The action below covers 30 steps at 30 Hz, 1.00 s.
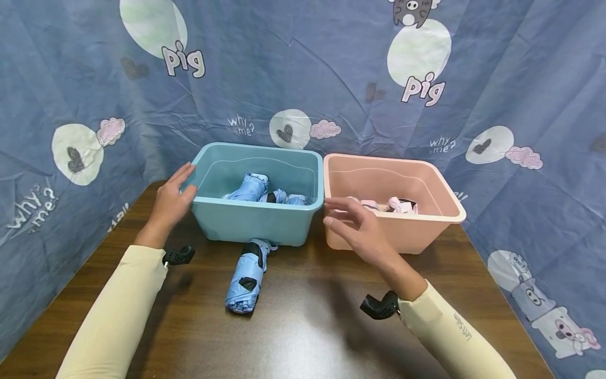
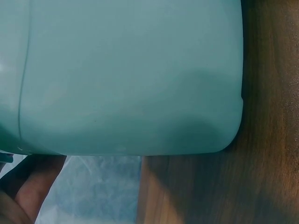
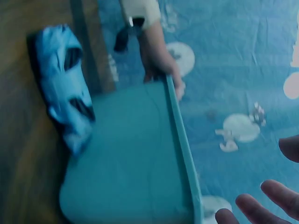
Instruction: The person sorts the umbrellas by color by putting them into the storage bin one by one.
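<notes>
The left hand, fingers relaxed, steadied the teal plastic bin's left rim. The right hand hovered spread and empty beside it; a folded blue fabric umbrella lay before the bin.

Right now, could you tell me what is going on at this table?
A person sits at a wooden table with two bins side by side. The left hand rests on the left rim of the blue bin, which holds folded blue umbrellas. The right hand hovers open in front of the pink bin, holding nothing. One more blue umbrella lies on the table just in front of the blue bin.
</notes>
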Motion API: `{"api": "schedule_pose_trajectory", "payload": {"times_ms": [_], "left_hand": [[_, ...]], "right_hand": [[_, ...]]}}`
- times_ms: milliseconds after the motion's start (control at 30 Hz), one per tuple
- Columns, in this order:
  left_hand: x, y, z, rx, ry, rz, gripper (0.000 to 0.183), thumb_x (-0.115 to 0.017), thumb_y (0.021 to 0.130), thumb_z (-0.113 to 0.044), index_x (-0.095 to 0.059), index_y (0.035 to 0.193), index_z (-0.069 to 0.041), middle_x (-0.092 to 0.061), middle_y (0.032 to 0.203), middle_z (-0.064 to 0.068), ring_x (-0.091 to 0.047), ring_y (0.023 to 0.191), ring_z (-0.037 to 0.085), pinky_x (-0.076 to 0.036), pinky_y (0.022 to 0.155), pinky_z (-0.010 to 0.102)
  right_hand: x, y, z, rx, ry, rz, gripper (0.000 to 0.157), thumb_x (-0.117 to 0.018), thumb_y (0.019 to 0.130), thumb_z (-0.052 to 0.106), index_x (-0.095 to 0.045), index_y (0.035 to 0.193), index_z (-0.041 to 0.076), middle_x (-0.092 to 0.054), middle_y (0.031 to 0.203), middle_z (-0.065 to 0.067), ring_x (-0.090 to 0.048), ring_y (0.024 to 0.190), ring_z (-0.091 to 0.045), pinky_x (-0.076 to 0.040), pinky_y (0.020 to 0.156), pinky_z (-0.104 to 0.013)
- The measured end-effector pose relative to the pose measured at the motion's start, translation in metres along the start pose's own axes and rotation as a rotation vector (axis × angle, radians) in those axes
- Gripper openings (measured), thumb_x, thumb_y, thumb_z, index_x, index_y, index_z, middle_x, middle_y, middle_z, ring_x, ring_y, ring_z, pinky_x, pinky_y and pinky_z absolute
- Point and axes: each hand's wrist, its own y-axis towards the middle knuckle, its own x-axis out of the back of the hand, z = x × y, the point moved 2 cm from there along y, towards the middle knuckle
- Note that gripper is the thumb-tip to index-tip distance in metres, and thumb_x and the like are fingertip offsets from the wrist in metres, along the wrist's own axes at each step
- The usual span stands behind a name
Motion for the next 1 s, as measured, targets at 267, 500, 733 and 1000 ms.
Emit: {"api": "schedule_pose_trajectory", "payload": {"times_ms": [267,500,733,1000], "left_hand": [[0.000,-0.001,0.003,0.003,0.006,-0.003,0.053,-0.045,0.093,-0.016,-0.043,0.146,-0.010,-0.034,0.154,0.004,-0.028,0.142,0.028,-0.027,0.111,0.052],[0.000,0.000,0.003,-0.008,-0.009,-0.018,0.053,-0.045,0.093,-0.015,-0.044,0.145,-0.009,-0.036,0.154,0.004,-0.028,0.142,0.027,-0.027,0.111,0.050],[-0.001,0.001,0.003,-0.013,-0.012,-0.022,0.053,-0.045,0.093,-0.015,-0.045,0.145,-0.009,-0.036,0.153,0.006,-0.028,0.142,0.028,-0.026,0.112,0.050],[-0.002,0.000,0.004,-0.008,-0.010,-0.017,0.053,-0.045,0.093,-0.015,-0.044,0.146,-0.010,-0.035,0.154,0.005,-0.028,0.142,0.027,-0.026,0.112,0.051]], "right_hand": [[-0.045,-0.007,-0.009,0.031,0.055,0.091,0.042,-0.067,0.090,0.014,-0.057,0.131,0.007,-0.059,0.127,-0.016,-0.059,0.112,-0.033,-0.046,0.098,-0.047],[-0.078,-0.007,-0.023,-0.017,0.056,0.130,0.043,-0.068,0.090,0.020,-0.057,0.132,0.017,-0.059,0.128,-0.005,-0.061,0.111,-0.029,-0.048,0.096,-0.038],[-0.103,0.001,-0.030,-0.075,0.047,0.158,0.044,-0.067,0.090,0.033,-0.055,0.132,0.031,-0.058,0.130,0.002,-0.061,0.110,-0.022,-0.052,0.088,-0.035],[-0.131,0.007,-0.033,-0.153,0.035,0.170,0.043,-0.068,0.088,0.037,-0.058,0.129,0.032,-0.058,0.130,0.002,-0.062,0.107,-0.019,-0.054,0.076,-0.032]]}}
